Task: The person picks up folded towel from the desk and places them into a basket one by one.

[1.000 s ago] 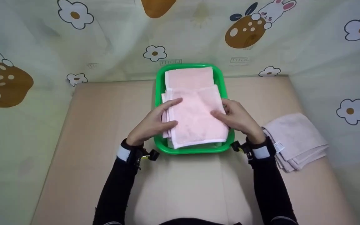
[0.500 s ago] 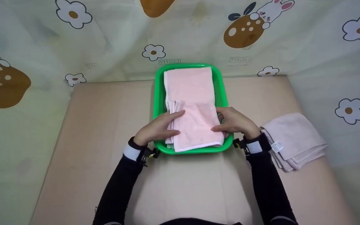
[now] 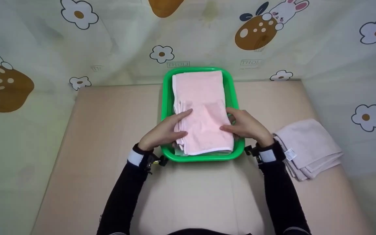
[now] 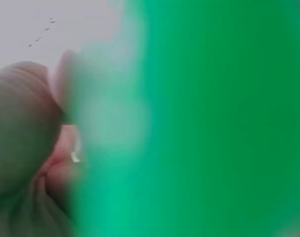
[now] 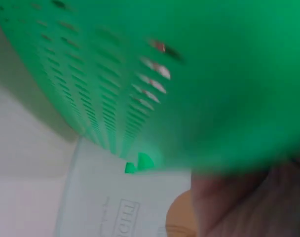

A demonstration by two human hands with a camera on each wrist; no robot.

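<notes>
A folded pink towel (image 3: 207, 130) with a white edge lies in the front half of the green basket (image 3: 204, 158). My left hand (image 3: 163, 132) holds its left side, the thumb on top. From the right side my right hand (image 3: 248, 124) grips it with thumb above and fingers curled down inside the rim. Behind it, in the same basket, another folded pink towel (image 3: 198, 85) shows. The left wrist view is mostly blurred green basket wall (image 4: 229, 118), with part of my hand at left. Slotted basket wall (image 5: 91, 94) fills much of the right wrist view.
A folded pale mauve towel (image 3: 308, 143) with a white label lies on the beige table (image 3: 109, 130), right of my right wrist. Patterned curtain-like sheeting (image 3: 122, 42) stands behind the table and along both sides.
The front pink towel has come down into the basket and sits nearer the front than a second ago. Both hands moved down with it, then slightly back away from me.
</notes>
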